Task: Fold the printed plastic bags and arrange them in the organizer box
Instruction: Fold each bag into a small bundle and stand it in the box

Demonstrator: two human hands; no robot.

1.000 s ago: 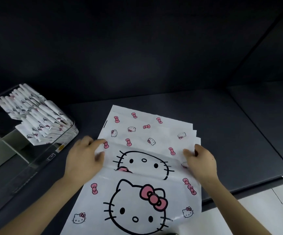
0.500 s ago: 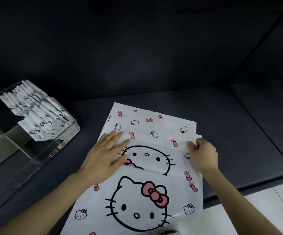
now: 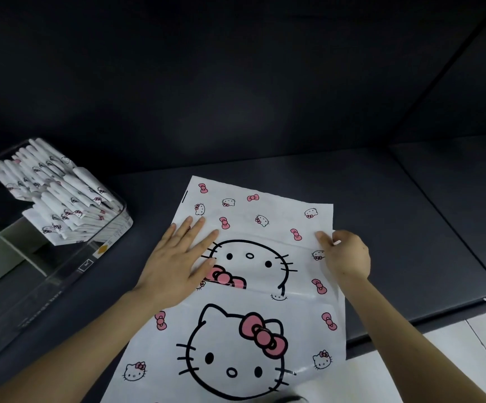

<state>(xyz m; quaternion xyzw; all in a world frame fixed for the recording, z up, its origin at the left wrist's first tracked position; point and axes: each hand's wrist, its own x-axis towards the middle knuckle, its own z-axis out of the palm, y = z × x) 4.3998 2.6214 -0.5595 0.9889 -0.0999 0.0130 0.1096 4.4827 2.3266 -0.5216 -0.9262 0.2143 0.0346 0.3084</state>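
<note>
One bag (image 3: 265, 219) under flat left hand (image 3: 177, 263), right hand (image 3: 346, 257) pinching right edge.

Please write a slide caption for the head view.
Left hand presses the printed bag flat while right hand pinches its edge.

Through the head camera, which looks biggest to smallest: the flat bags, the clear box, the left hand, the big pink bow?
Largest first:
1. flat bags
2. clear box, cut off at the frame's left edge, so its rank against the bags is unsure
3. left hand
4. big pink bow
</note>
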